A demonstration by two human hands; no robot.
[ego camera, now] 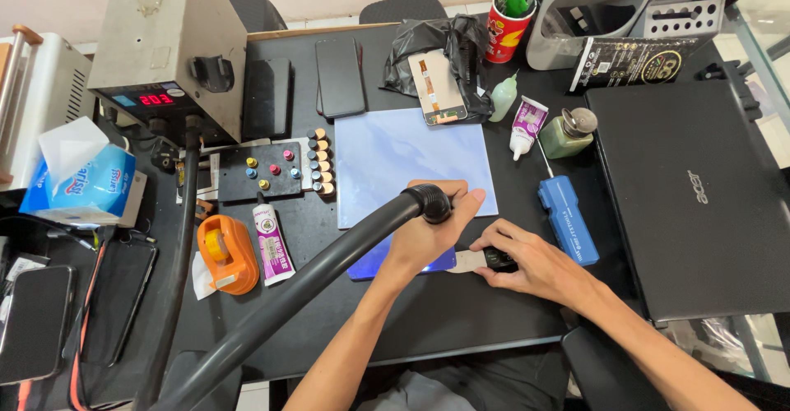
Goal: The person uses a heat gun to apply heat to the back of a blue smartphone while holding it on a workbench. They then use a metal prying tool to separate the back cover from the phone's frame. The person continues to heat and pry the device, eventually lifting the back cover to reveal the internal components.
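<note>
My left hand [428, 234] grips the black handle of a hot-air wand [428, 201], whose thick black hose [288, 296] runs down to the lower left. The wand's end points down at a blue phone [374, 263] lying on the black desk, mostly hidden under that hand. My right hand [531, 263] holds a thin flat pry tool with a black handle [473, 260], its pale blade touching the phone's right edge. A light blue work mat [395, 152] lies just behind both hands.
A hot-air station [164, 49] with a red display stands back left. An orange tape dispenser [226, 255], glue tubes [271, 242], a tray of coloured caps [284, 168], a blue screwdriver case [568, 218], small bottles, spare phones and a closed black laptop [691, 189] surround the hands.
</note>
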